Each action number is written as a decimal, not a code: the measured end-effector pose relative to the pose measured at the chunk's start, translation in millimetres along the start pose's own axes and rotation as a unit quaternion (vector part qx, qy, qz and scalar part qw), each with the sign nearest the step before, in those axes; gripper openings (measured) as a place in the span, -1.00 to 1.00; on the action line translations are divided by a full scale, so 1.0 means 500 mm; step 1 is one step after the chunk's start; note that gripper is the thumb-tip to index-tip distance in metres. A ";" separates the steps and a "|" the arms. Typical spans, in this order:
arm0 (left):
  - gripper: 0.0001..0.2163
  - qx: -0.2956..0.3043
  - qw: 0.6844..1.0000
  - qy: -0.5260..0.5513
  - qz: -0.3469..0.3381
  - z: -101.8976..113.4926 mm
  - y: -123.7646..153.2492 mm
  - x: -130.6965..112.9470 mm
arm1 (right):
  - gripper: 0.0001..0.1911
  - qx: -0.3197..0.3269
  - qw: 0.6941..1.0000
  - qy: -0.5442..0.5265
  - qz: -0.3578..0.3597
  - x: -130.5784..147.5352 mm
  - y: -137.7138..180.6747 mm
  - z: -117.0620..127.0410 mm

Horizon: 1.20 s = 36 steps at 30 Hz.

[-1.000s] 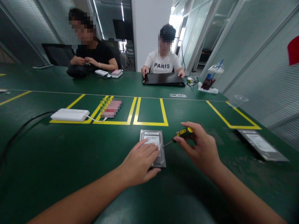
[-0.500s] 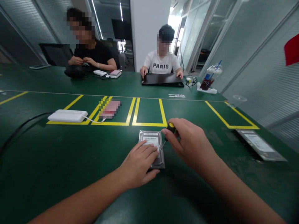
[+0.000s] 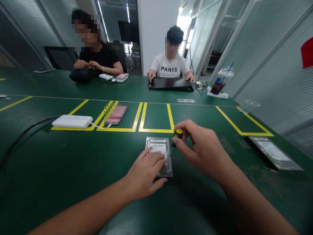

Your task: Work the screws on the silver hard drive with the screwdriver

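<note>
A silver hard drive with a white label lies flat on the green table in front of me. My left hand holds it down, fingers across the label and thumb along its near edge, covering much of its lower left. In my right hand is a small screwdriver with a black and yellow handle, gripped between thumb and fingers. Its thin shaft slants down to the drive's right side. Whether the tip sits in a screw is too small to tell.
Another hard drive lies at the right. A white power bank with cables and a pink blurred item are at the left, by yellow tape outlines. Across the table sit two people, one holding a black panel; a drink cup stands nearby.
My right-hand fingers have shifted on the screwdriver handle, so more of the handle shows. The left hand and hard drive stay in place.
</note>
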<state>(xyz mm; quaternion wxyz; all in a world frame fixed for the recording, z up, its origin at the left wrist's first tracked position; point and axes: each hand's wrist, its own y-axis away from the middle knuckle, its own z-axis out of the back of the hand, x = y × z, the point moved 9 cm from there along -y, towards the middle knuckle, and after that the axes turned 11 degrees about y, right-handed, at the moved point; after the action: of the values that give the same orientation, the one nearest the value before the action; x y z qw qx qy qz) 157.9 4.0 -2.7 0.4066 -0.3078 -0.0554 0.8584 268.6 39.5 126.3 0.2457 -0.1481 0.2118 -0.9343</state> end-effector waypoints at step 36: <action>-0.53 -0.008 1.000 0.006 0.028 0.001 0.011 -0.007 | -0.88 -0.013 0.993 0.118 0.009 0.007 0.001 0.021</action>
<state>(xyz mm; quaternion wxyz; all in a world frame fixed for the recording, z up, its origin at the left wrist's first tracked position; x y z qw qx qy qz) 155.6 -2.4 -2.6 0.3806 -0.3179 -0.0515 0.8668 270.0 34.1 135.8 0.2258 -0.0381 0.2526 -0.9401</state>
